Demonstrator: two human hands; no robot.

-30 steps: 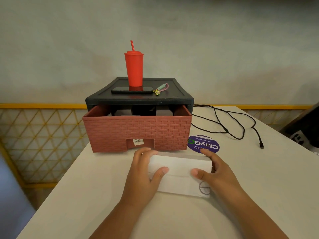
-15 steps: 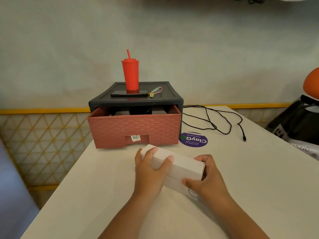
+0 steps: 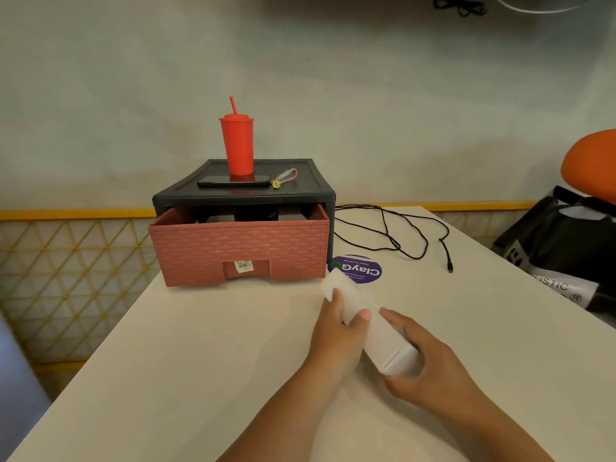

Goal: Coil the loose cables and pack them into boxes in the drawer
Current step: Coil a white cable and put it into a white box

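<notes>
A long white box [image 3: 383,331] is held above the white table [image 3: 213,355], pointing diagonally away from me. My left hand [image 3: 336,331] grips its far half, thumb across the top. My right hand [image 3: 430,368] wraps around its near end. A loose black cable [image 3: 393,238] lies sprawled on the table to the right of the drawer unit. The pink brick-pattern drawer [image 3: 240,248] stands partly pulled out of its black frame [image 3: 246,195]; dark shapes show inside it.
On the frame's top stand a red tumbler with a straw [image 3: 237,145], a black phone [image 3: 233,182] and a keychain [image 3: 283,179]. A purple round sticker [image 3: 361,271] lies beside the drawer. A black bag [image 3: 560,251] and an orange object [image 3: 591,165] sit at the right edge.
The box has turned from lying across the table to pointing diagonally away, and it has moved right. Both hands shifted with it. The view has pulled back from the drawer.
</notes>
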